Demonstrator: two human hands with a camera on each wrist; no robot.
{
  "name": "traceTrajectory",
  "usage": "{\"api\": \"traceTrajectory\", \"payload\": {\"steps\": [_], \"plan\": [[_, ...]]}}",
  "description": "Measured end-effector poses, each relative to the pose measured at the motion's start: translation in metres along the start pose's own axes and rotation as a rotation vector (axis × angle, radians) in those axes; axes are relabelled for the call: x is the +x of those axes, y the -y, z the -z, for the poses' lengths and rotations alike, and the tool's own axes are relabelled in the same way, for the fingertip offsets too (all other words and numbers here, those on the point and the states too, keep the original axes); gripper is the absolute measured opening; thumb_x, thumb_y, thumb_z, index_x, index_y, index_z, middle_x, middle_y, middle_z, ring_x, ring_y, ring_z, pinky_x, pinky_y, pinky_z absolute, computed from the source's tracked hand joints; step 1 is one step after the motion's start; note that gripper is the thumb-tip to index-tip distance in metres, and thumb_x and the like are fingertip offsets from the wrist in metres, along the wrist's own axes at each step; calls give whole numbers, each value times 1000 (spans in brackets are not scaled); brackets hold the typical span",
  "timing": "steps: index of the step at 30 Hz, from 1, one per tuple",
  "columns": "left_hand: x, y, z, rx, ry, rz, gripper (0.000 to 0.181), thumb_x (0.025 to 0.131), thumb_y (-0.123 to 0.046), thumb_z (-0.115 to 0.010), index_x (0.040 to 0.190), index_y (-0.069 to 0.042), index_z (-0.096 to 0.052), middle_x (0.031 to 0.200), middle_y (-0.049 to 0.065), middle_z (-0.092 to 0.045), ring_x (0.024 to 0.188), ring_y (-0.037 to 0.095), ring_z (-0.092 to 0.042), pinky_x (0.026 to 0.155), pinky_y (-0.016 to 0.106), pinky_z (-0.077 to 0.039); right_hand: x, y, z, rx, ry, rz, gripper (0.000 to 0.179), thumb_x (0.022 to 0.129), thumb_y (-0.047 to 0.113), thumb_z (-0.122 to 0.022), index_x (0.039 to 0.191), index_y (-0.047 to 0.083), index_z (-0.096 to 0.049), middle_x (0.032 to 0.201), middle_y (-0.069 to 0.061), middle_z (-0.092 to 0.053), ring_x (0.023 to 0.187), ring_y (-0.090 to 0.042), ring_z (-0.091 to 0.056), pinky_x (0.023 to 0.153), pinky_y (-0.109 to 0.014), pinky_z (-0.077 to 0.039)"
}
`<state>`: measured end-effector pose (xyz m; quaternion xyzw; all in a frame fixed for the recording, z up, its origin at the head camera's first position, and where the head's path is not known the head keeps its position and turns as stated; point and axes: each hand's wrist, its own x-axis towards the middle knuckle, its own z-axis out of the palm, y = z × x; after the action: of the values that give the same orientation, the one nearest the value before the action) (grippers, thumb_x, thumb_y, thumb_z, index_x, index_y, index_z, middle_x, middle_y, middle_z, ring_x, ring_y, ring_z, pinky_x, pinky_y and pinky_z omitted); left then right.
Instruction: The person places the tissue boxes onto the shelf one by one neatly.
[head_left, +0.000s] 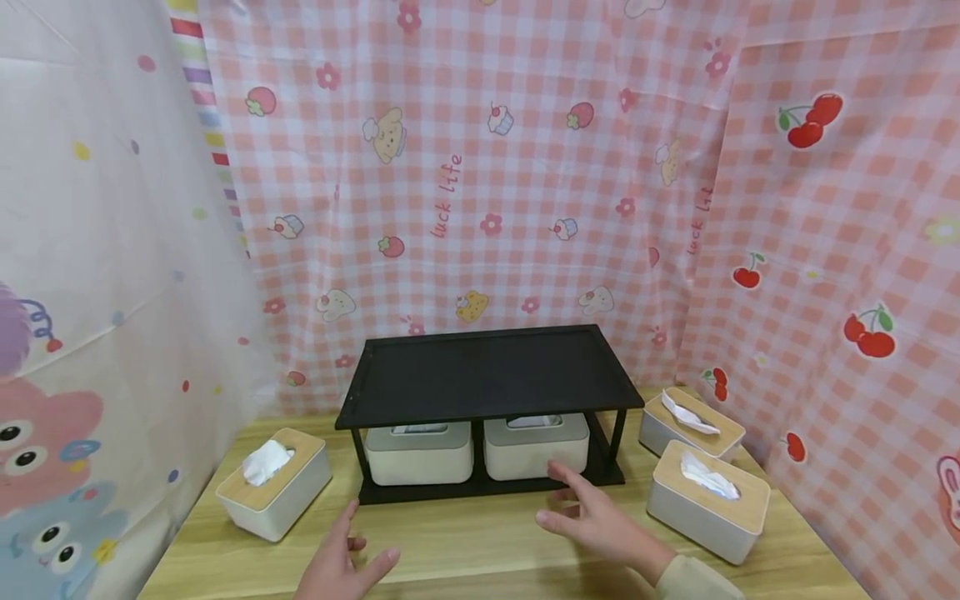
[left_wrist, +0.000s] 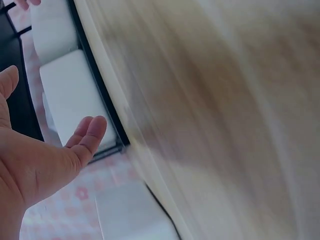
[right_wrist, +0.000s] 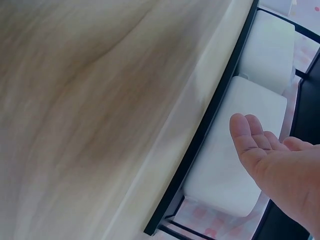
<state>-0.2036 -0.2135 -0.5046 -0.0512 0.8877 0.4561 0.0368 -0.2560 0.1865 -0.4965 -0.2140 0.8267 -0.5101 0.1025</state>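
Two tissue boxes (head_left: 420,465) (head_left: 536,454) inside a black shelf (head_left: 487,371)

The left hand (head_left: 341,562) and right hand (head_left: 590,517) are empty, fingers loose. The boxes look light, stiff, maybe slippery; best held by both short sides.

The person's right hand (right_wrist: 275,165) hangs, fingers unclenched, in front of a white box (right_wrist: 227,160); contact I can't judge. Another white box (right_wrist: 268,50) sits just beyond, both along the black rack (right_wrist: 200,134) on the wooden worktop (right_wrist: 90,110).
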Motion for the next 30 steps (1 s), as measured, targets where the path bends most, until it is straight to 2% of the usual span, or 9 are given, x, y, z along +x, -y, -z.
{"api": "traceTrajectory", "payload": {"steps": [4,7,11,15,22,25,30], "plan": [[-3,8,12,2,-13,35,115,90,-56,-82,163,10,-24,161,39,-39,119,38,-67,89,49,-61,2,4,-4,6,13,-2,88,105,38,-70,167,-4,-23,169,-32,-32,143,-50,-53,108,-55,-55],[-5,14,19,6,-21,49,114,91,-55,-81,162,11,-22,156,41,-42,118,39,-67,89,50,-61,5,7,-7,3,26,-7,88,105,40,-70,168,-2,-24,170,-31,-34,143,-48,-53,107,-52,-56],[-7,22,27,18,-35,68,113,92,-55,-79,161,13,-20,154,45,-40,119,47,-66,90,54,-62,9,11,-14,4,47,2,89,105,40,-70,168,0,-23,170,-29,-34,143,-47,-54,107,-52,-56],[-8,30,35,32,-61,83,116,92,-55,-79,161,14,-17,160,45,-32,125,53,-62,93,56,-61,12,14,-21,4,57,22,88,105,39,-70,168,-1,-23,170,-29,-34,143,-47,-54,110,-57,-53],[-7,39,49,63,-101,102,117,94,-57,-76,160,17,-14,155,48,-34,126,56,-59,94,58,-60,15,23,-27,-4,63,40,88,104,41,-71,167,-1,-26,169,-28,-37,142,-47,-55,111,-60,-52],[-7,41,55,72,-141,97,114,95,-53,-75,160,18,-13,156,48,-31,128,58,-57,96,59,-59,16,27,-31,2,77,41,88,104,42,-70,168,-1,-26,170,-27,-37,143,-47,-54,111,-59,-52],[-9,46,65,101,-242,100,113,96,-51,-75,159,20,-12,149,48,-35,125,59,-57,90,58,-59,20,34,-37,36,111,39,88,105,43,-69,168,0,-25,171,-26,-35,145,-47,-52,112,-59,-51]]}}
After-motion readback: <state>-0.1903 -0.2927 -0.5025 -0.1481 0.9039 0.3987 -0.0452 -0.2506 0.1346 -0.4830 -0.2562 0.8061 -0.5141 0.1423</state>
